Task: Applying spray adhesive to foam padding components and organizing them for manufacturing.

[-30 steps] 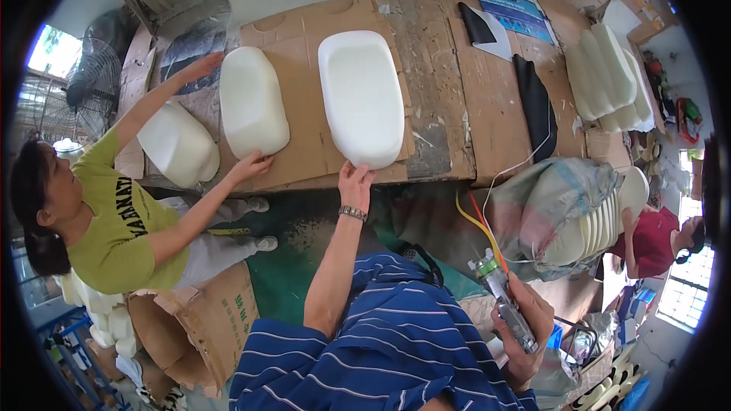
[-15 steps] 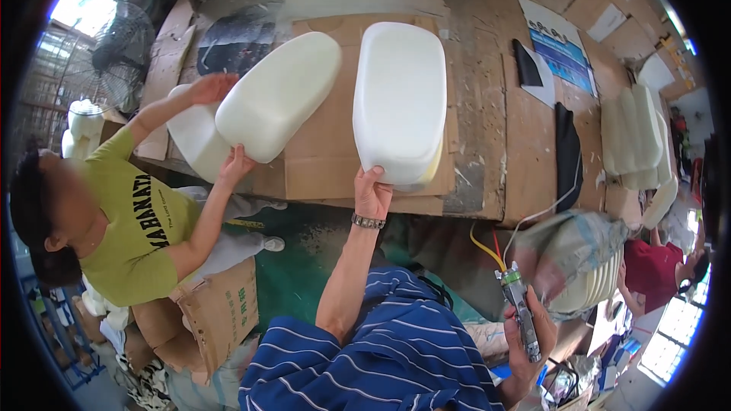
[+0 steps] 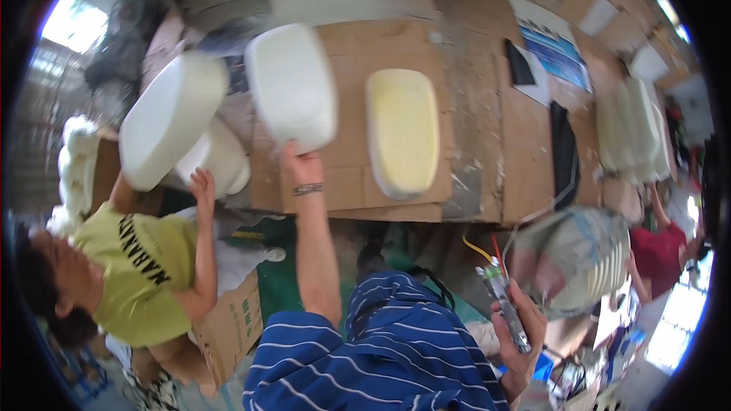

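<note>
Left hand (image 3: 301, 164) pinches the near end of a white shell (image 3: 293, 91) at 11 o'clock, probably the easiest grip one-handed; blurred, so I can't tell from here if it touches the tabletop (image 3: 480, 144). Right hand (image 3: 524, 321) wrapped round a hand tool (image 3: 504, 308) at 3 o'clock, held low, likely so its yellow hose (image 3: 477, 246) clears the yellowish block (image 3: 403, 133) at 12 o'clock. Block lies on cardboard (image 3: 350, 186), presumably against scuffs. Co-worker (image 3: 145, 278) at 9 o'clock, beside a tilted second shell (image 3: 167, 122).
</note>
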Motion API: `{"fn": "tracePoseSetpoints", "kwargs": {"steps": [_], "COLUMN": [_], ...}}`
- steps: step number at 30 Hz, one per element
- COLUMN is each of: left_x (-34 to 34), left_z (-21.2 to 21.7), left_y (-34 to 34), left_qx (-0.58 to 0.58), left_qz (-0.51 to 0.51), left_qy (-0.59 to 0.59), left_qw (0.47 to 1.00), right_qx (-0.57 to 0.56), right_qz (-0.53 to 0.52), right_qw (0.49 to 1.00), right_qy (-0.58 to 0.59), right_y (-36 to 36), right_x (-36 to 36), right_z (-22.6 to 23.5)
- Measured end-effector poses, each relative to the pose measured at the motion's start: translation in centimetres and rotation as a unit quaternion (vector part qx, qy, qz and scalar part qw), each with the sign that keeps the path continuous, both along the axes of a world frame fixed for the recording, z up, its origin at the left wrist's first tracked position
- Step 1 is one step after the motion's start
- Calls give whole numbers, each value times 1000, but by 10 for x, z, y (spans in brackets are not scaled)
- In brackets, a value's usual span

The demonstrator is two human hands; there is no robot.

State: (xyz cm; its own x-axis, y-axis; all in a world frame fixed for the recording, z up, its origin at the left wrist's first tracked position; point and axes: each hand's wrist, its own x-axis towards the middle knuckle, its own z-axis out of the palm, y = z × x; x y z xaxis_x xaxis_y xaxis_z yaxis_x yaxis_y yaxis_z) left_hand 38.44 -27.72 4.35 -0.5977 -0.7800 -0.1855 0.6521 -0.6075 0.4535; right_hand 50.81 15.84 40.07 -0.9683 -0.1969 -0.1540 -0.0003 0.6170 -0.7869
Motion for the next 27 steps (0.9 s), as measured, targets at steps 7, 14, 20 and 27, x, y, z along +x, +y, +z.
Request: {"fn": "tracePoseSetpoints", "kwargs": {"steps": [7, 14, 20, 27], "left_x": [40, 34, -21, -3], "left_z": [-47, -17, -25, -22], "left_y": [-40, 140, 199, 201], "left_qx": [94, -226, -401, -453], "left_qz": [77, -308, -284, -248], "left_qy": [-119, -488, -512, -495], "left_qw": [985, 785, 705, 698], "right_qx": [1, 0, -13, 7], "right_qz": [4, 9, -14, -49], "right_qw": [1000, 1000, 1000, 999], "right_qy": [-14, -10, -5, 22], "right_y": [10, 17, 21, 28], "right_x": [6, 13, 23, 27], "right_z": [-1, -6, -4, -1]}}
